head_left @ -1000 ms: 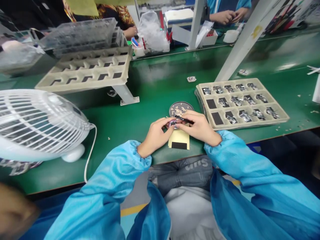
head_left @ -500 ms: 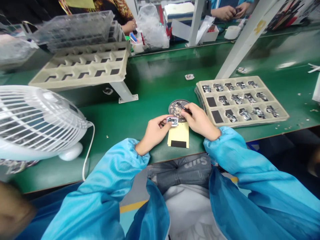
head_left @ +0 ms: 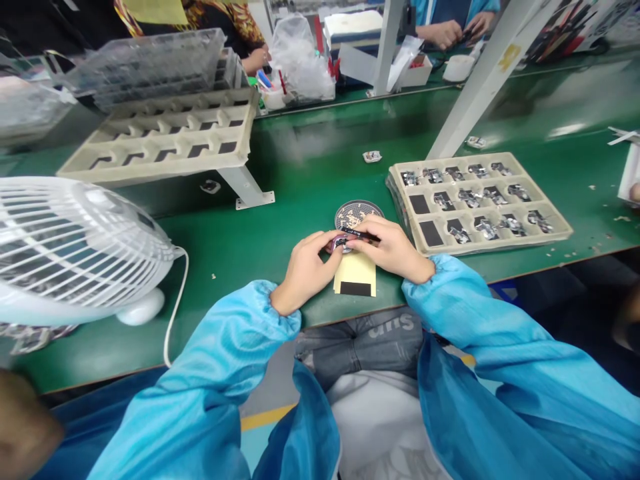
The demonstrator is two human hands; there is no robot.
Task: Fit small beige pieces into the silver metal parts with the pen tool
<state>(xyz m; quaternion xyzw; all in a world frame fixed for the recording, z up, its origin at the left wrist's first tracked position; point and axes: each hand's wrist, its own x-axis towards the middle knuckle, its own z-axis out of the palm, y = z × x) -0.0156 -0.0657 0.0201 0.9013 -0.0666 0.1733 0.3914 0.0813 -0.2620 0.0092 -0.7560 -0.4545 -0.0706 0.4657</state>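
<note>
My left hand [head_left: 311, 265] pinches a small white-rimmed electronic part [head_left: 342, 244] between thumb and fingers. From the right, my right hand [head_left: 393, 250] grips slim black tweezers [head_left: 361, 234], which lie across the top of that part. The fingertips of both hands meet around it and cover some of its surface. Just behind my hands sits a round dark dish [head_left: 345, 209] with many tiny pale pieces in it. Below them on the bench lies a yellow pad [head_left: 361, 268] with a black strip along its near edge.
A cream compartment tray [head_left: 543, 235] holding small metal assemblies stands to the right. On the left are a white fan [head_left: 75, 250] and a raised tray [head_left: 173, 169] on a metal support [head_left: 254, 198]. A loose part [head_left: 372, 157] lies behind the dish. Other people's hands work across the bench.
My right hand has moved left and down from the dish, bringing the tweezers onto the part in my left hand. The part has tilted, and my fingers now hide more of it.
</note>
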